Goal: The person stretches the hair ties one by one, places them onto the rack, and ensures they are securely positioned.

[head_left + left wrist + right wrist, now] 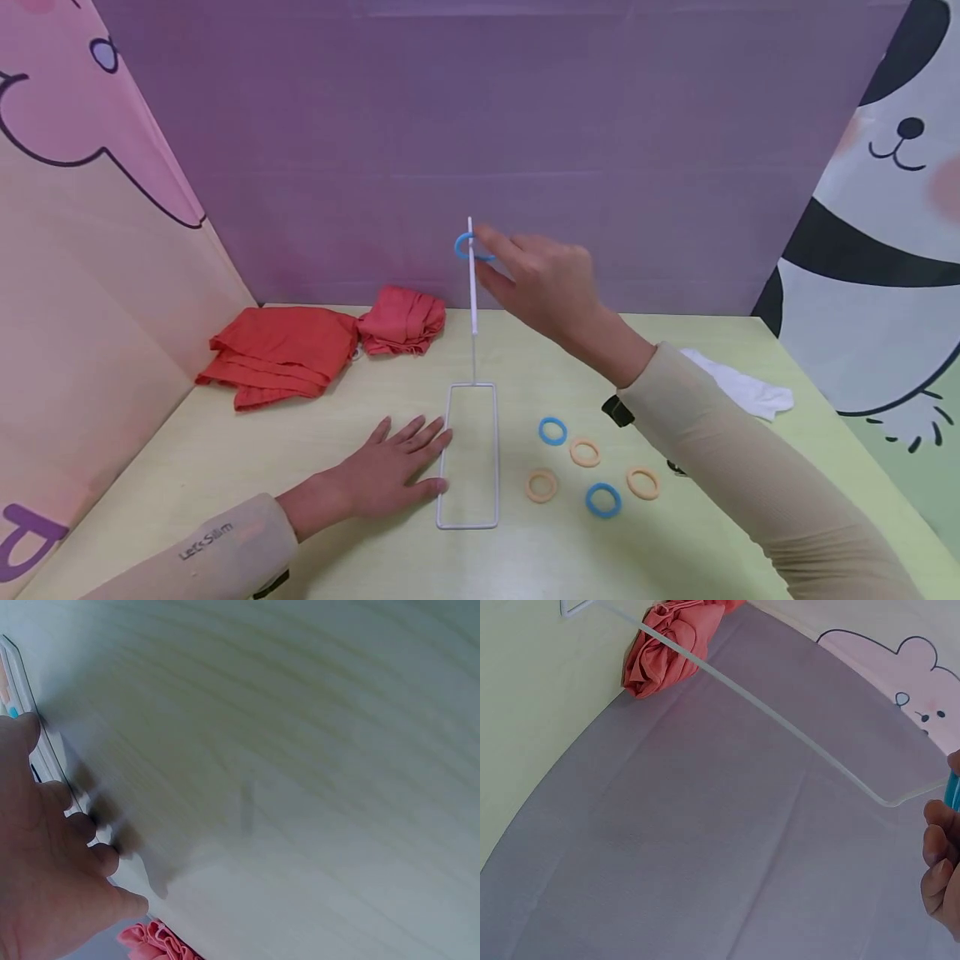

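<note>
A white wire stand [469, 454] has a flat rectangular base on the table and an upright rod [472, 283]. My right hand [536, 279] is raised at the rod's top and pinches a blue hair ring [464, 246] there. In the right wrist view the rod [772, 718] runs across the picture, with my fingertips [937, 859] and a sliver of the blue ring [952, 789] at the right edge. My left hand [390, 471] lies flat on the table, fingers straight, touching the base's left side; the left wrist view shows this hand [45, 855] beside the wire base [41, 750].
Two blue rings [552, 431] [603, 500] and three peach rings [584, 452] lie right of the base. Red cloths [281, 350] [401, 321] sit at the back left, a white cloth [742, 387] at the right. Purple backdrop and printed panels [885, 217] enclose the yellow-green table [225, 467].
</note>
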`<state>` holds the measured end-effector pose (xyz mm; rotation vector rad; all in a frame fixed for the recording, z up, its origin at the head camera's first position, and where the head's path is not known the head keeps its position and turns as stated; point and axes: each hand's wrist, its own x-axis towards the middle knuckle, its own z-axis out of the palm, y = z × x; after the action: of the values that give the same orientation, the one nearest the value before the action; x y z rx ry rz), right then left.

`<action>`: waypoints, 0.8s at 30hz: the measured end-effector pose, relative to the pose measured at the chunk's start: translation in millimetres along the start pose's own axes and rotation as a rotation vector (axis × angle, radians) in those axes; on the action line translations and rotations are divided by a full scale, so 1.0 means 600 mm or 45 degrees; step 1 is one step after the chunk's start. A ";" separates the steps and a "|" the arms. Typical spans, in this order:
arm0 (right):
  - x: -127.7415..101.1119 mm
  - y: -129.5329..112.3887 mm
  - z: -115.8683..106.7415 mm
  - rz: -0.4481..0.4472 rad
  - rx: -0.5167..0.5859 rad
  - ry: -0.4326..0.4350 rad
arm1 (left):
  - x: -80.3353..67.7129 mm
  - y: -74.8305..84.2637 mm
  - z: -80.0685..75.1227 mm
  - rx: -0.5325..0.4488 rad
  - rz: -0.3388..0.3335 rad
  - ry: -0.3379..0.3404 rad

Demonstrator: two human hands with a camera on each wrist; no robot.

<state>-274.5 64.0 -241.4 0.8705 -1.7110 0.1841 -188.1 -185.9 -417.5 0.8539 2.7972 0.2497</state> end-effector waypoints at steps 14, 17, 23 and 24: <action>-0.001 0.015 0.025 0.121 0.006 -0.094 | 0.001 0.011 -0.004 -0.002 -0.007 -0.014; -0.003 0.017 0.028 0.151 0.005 -0.100 | 0.001 0.013 -0.006 -0.005 -0.007 -0.016; -0.004 0.017 0.030 0.188 0.009 -0.141 | 0.002 0.013 -0.006 -0.002 -0.009 -0.028; -0.004 0.017 0.029 0.192 0.007 -0.150 | 0.002 0.013 -0.006 -0.001 -0.009 -0.029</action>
<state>-294.5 63.1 -246.4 0.7687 -1.8884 0.2429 -186.0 -179.2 -412.7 0.8413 2.7785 0.2383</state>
